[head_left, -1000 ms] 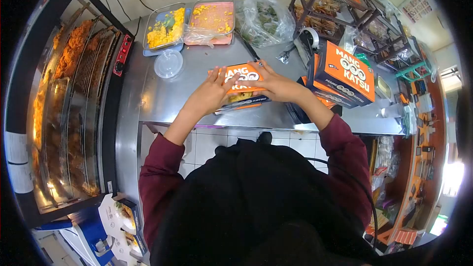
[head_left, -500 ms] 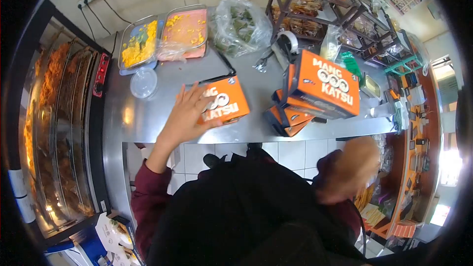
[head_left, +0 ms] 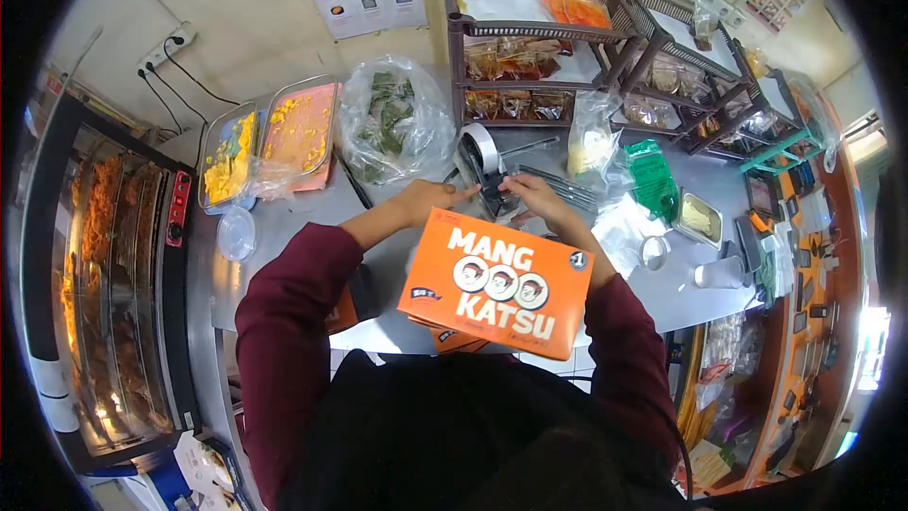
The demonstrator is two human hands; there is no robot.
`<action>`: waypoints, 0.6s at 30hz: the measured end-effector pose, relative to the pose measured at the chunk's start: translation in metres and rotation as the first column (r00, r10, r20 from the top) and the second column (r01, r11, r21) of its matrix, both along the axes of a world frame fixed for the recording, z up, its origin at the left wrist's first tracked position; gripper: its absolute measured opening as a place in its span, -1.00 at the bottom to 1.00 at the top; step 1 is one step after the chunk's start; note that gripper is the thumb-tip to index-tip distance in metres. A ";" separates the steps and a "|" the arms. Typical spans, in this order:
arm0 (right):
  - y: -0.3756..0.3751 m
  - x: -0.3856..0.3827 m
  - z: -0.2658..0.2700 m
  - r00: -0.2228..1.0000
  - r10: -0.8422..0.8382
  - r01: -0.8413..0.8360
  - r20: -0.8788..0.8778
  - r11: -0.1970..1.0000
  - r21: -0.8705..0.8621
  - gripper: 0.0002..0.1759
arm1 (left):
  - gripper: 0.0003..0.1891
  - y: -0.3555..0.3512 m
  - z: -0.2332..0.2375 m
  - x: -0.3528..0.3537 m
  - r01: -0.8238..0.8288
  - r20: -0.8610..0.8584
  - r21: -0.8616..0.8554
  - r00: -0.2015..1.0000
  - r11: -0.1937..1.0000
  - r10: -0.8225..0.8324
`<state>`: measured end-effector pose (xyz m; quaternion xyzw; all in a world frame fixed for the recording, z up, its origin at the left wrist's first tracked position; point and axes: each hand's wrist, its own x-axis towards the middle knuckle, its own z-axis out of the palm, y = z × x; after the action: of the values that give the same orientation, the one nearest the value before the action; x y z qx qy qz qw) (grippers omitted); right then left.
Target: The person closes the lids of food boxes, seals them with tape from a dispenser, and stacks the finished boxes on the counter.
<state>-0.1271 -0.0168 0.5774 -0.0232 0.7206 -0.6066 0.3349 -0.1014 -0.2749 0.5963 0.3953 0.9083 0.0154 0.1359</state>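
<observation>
An orange "MANG KATSU" box (head_left: 497,282) lies on top of a stack at the near edge of the steel counter (head_left: 284,227), just under my forearms. Behind it stands a tape dispenser (head_left: 480,163) with a grey roll. My left hand (head_left: 427,199) reaches over the box, fingers stretched out against the dispenser's base. My right hand (head_left: 535,197) is at the dispenser's front end, fingertips pinched together on the tape there. Both sleeves are dark red.
Two trays of yellow food (head_left: 265,137) and a plastic bag of greens (head_left: 390,123) stand at the back left, with a round plastic lid (head_left: 235,232) nearby. A brown rack of packets (head_left: 539,66) fills the back. A heated display case (head_left: 99,265) stands left. Small tubs (head_left: 698,218) sit right.
My left hand left the orange box it pressed on and went to the tape dispenser. My right hand came up from beside my body to the dispenser too. The view shifted towards the back wall.
</observation>
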 end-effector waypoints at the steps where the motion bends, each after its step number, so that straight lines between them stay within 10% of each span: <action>1: -0.002 -0.003 0.000 0.999 0.040 -0.040 0.033 0.999 0.004 -0.59 | -0.33 0.002 0.003 0.004 -0.008 -0.011 -0.032 1.000 0.999 0.008; 8: 0.006 0.013 -0.007 0.955 -0.238 0.293 0.178 0.853 -0.431 -0.85 | -0.26 0.016 -0.012 0.005 0.097 -0.264 0.045 0.961 0.994 -0.082; 18: 0.001 0.059 -0.045 0.812 -0.363 0.108 -0.457 0.863 -0.494 -0.95 | -0.28 0.041 0.013 0.006 0.016 -0.135 -0.123 0.990 0.992 -0.033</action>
<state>-0.0680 -0.0155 0.5327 -0.1753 0.6233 -0.7616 0.0262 -0.0954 -0.2339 0.6097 0.3977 0.9098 -0.0688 0.0971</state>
